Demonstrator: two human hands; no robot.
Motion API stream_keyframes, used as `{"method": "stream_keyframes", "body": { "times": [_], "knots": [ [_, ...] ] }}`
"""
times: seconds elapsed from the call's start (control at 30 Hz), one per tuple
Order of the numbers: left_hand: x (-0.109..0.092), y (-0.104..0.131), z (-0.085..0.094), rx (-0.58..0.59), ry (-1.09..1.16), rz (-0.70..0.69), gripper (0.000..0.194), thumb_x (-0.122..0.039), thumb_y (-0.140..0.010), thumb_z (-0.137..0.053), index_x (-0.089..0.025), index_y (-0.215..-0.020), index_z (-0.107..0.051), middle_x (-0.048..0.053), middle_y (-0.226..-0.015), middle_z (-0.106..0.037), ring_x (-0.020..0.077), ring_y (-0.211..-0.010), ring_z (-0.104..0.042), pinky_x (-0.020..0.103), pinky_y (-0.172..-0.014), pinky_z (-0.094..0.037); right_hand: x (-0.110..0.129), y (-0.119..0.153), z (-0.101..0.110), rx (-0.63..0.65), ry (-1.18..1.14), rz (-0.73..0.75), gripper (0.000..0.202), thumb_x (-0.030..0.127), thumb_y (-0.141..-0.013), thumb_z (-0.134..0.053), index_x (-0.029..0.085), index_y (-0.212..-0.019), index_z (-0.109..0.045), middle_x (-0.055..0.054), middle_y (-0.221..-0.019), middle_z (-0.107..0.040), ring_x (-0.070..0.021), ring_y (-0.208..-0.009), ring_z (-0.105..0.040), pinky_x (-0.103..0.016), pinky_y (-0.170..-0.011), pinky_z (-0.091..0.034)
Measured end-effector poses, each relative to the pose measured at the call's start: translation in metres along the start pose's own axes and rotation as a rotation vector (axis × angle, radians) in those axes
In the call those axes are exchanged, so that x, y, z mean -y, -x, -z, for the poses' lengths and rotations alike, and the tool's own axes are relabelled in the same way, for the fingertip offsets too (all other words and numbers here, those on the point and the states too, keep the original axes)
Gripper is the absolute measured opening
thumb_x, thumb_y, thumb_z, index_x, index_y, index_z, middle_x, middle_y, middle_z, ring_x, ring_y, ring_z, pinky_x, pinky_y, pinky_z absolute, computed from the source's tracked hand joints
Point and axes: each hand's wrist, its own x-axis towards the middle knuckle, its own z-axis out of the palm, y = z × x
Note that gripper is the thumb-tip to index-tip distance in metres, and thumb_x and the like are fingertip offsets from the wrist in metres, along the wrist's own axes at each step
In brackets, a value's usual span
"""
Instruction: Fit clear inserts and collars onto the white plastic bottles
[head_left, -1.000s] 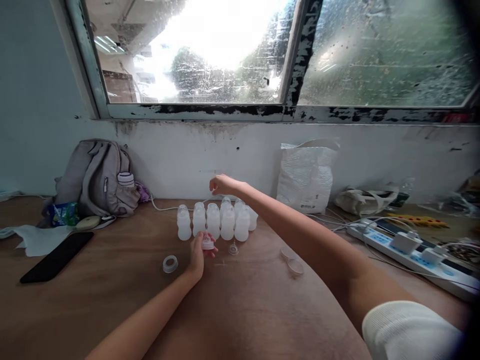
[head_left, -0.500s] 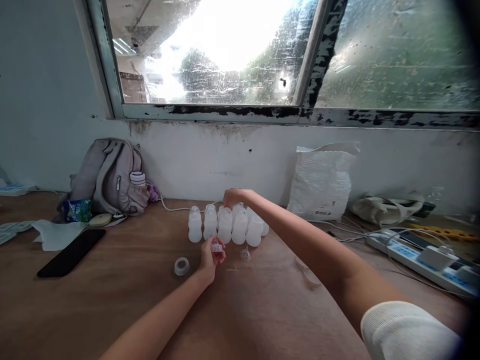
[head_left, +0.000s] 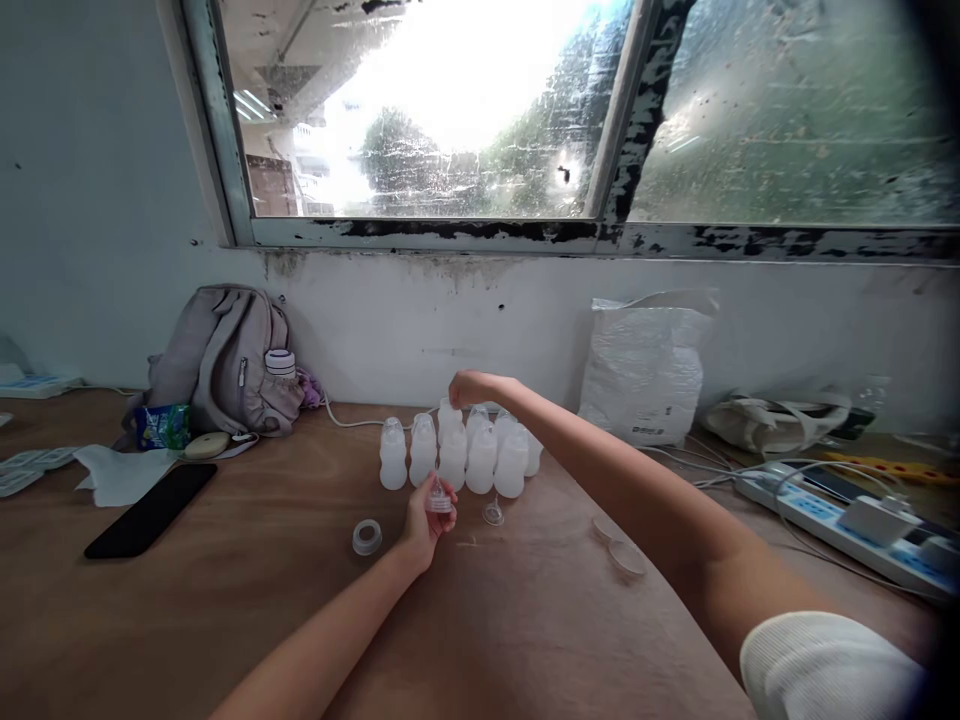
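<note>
My left hand (head_left: pixel 421 525) is closed around a clear baby bottle nipple set in a ring (head_left: pixel 439 500), its tip pointing up. Over the back of a cluster of frosted white baby bottles (head_left: pixel 481 462) reaches my right hand (head_left: pixel 468 388). Its fingers are closed on the top of a rear baby bottle (head_left: pixel 448 412), which stands higher than the front ones. Another clear nipple (head_left: pixel 493 512) lies on the table in front of the cluster. Left of my left hand rests a white screw ring (head_left: pixel 367 538).
Two clear round discs (head_left: pixel 626 557) lie to the right. Further right are a power strip (head_left: pixel 840 520) with cables and a white plastic bag (head_left: pixel 645 370) against the wall. On the left are a backpack (head_left: pixel 225 360), a black phone (head_left: pixel 152 510) and a tissue (head_left: pixel 124 472).
The rear bottle under my right hand now shows above the front row. My left hand has tilted the nipple more upright. The whole view has shifted slightly.
</note>
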Motion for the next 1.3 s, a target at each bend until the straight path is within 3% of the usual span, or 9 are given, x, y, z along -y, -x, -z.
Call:
{"method": "stream_keyframes", "body": {
  "times": [0.27, 0.37, 0.43, 0.63, 0.8, 0.9, 1.0, 1.13, 1.3],
  "knots": [
    [0.002, 0.0, 0.0, 0.038, 0.028, 0.017, 0.033, -0.048, -0.07, -0.052, -0.015, -0.069, -0.045, -0.004, -0.059, -0.051, 0.004, -0.035, -0.04, 0.017, -0.035, -0.019, -0.016, 0.043, 0.057, -0.499, -0.056, 0.073, 0.02, 0.022, -0.08, -0.048, 0.012, -0.091, -0.06, -0.009, -0.094, -0.061, -0.0165, -0.086, -0.055, -0.025, -0.074, -0.041],
    [0.003, 0.0, -0.001, 0.036, 0.011, 0.025, 0.033, -0.048, -0.069, -0.053, -0.016, -0.074, -0.045, -0.003, -0.063, -0.054, 0.0046, -0.036, -0.042, 0.017, -0.035, -0.018, -0.019, 0.075, 0.057, -0.767, -0.208, 0.104, 0.015, 0.021, -0.079, -0.047, 0.012, -0.086, -0.058, -0.008, -0.09, -0.06, -0.0147, -0.081, -0.056, -0.025, -0.07, -0.042],
    [0.003, 0.0, -0.002, 0.065, -0.023, 0.036, 0.033, -0.048, -0.069, -0.052, -0.017, -0.076, -0.045, -0.003, -0.067, -0.056, 0.005, -0.036, -0.042, 0.017, -0.035, -0.018, -0.019, 0.102, 0.045, -0.838, -0.356, 0.121, 0.012, 0.021, -0.078, -0.048, 0.013, -0.083, -0.056, -0.006, -0.086, -0.059, -0.0145, -0.08, -0.057, -0.024, -0.068, -0.043],
    [0.007, 0.003, -0.003, 0.085, -0.082, 0.049, 0.035, -0.05, -0.07, -0.049, -0.017, -0.08, -0.046, -0.002, -0.067, -0.056, 0.0063, -0.038, -0.044, 0.018, -0.035, -0.021, -0.007, 0.171, -0.044, -0.669, -0.693, 0.27, 0.015, 0.032, -0.082, -0.045, 0.017, -0.08, -0.05, -0.006, -0.09, -0.057, -0.0154, -0.079, -0.055, -0.028, -0.068, -0.045],
    [0.007, 0.006, -0.009, 0.018, -0.168, -0.087, 0.036, -0.049, -0.069, -0.055, -0.019, -0.087, -0.048, -0.002, -0.068, -0.054, 0.0085, -0.048, -0.05, 0.018, -0.04, -0.03, 0.003, 0.186, -0.113, -0.545, -0.707, 0.363, 0.008, 0.026, -0.082, -0.047, 0.018, -0.081, -0.05, -0.007, -0.092, -0.055, -0.016, -0.082, -0.053, -0.029, -0.072, -0.044],
    [0.002, 0.008, -0.017, -0.045, -0.247, -0.224, 0.037, -0.046, -0.068, -0.059, -0.019, -0.091, -0.048, -0.001, -0.072, -0.054, 0.0091, -0.057, -0.052, 0.018, -0.046, -0.035, 0.004, 0.186, -0.132, -0.549, -0.73, 0.38, 0.009, 0.023, -0.082, -0.046, 0.019, -0.09, -0.05, -0.007, -0.095, -0.054, -0.0158, -0.083, -0.052, -0.029, -0.075, -0.043],
    [-0.007, 0.015, -0.029, -0.071, -0.432, -0.39, 0.029, -0.041, -0.071, -0.058, -0.018, -0.087, -0.05, -0.001, -0.074, -0.053, 0.0089, -0.061, -0.05, 0.02, -0.055, -0.039, 0.003, 0.186, -0.143, -0.561, -0.824, 0.375, 0.036, 0.025, -0.08, -0.051, 0.022, -0.113, -0.038, -0.008, -0.106, -0.051, -0.0165, -0.09, -0.052, -0.031, -0.079, -0.043],
    [-0.013, 0.03, -0.04, 0.079, -0.725, -0.579, 0.021, -0.034, -0.074, -0.056, -0.018, -0.086, -0.049, 0.001, -0.08, -0.052, 0.0115, -0.07, -0.05, 0.022, -0.065, -0.041, 0.004, 0.185, -0.159, -0.441, -0.903, 0.361, 0.063, 0.029, -0.071, -0.062, 0.021, -0.123, -0.027, -0.01, -0.115, -0.047, -0.0197, -0.098, -0.05, -0.033, -0.085, -0.041],
    [-0.001, 0.039, -0.043, 0.233, -0.998, -0.61, 0.019, -0.025, -0.07, -0.058, -0.019, -0.085, -0.048, 0.0, -0.08, -0.052, 0.0112, -0.067, -0.048, 0.022, -0.062, -0.04, 0.006, 0.182, -0.177, -0.296, -0.837, 0.363, 0.047, 0.034, -0.073, -0.06, 0.017, -0.114, -0.044, -0.009, -0.103, -0.057, -0.023, -0.093, -0.053, -0.036, -0.082, -0.042]
  ]
}}
